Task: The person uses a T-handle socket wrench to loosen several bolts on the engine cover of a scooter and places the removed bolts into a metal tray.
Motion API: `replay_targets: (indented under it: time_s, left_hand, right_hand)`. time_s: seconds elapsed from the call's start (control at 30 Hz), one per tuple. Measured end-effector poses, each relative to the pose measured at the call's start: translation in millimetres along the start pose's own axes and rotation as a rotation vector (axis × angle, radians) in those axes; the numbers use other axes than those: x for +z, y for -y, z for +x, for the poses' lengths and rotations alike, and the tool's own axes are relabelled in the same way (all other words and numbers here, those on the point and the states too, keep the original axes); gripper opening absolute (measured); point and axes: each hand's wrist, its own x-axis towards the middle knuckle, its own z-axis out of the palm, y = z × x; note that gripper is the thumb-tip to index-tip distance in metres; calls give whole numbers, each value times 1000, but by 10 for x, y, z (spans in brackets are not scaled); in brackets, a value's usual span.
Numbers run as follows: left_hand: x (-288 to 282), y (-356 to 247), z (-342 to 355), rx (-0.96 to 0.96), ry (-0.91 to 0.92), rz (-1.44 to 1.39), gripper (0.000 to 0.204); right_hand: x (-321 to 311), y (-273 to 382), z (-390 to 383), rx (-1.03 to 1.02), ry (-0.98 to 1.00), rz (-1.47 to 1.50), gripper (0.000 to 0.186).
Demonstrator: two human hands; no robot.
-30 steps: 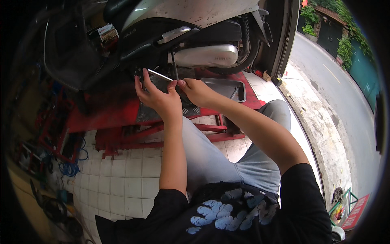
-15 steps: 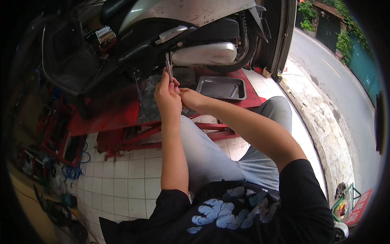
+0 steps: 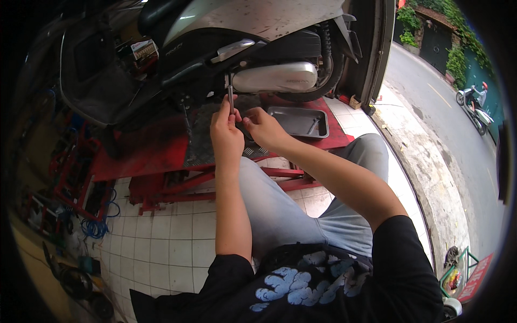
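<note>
My left hand is closed around a slim, rod-shaped metal tool, which points up toward the underside of a scooter. The tool's upper end meets dark parts in front of the scooter's silver engine cover; what it touches there is too small to tell. Just right of the left hand, my right hand has its fingers curled together, a small gap between the two hands. Whatever those fingers hold, if anything, is hidden.
The scooter stands on a red lift platform. A grey metal tray on it, right of my hands, holds a small metal tool. Blue hose lies on the tiled floor at left. A rider on a motorbike is on the street.
My right hand has come away from the left hand, a little to the right. The left hand keeps the tool upright. A motorbike rider has appeared on the street.
</note>
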Motion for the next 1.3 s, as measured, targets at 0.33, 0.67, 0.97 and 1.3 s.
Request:
replay_targets:
  time_s: [0.33,0.67,0.97,1.3]
  left_hand:
    - [506,255,-103,240,-296,38,26]
    - [623,377,-164,-213,141,-648,48]
    - [448,333,-80,-128,174,-286,31]
    - [366,353,-74,16,61,-158,22]
  right_hand:
    - [-395,1042,18,-349,28,165,46]
    - [-578,515,363,-131,330,865,34]
    - [-648,247,221,-185,198,1256,34]
    - [-568,272,222,-197,163,1216,31]
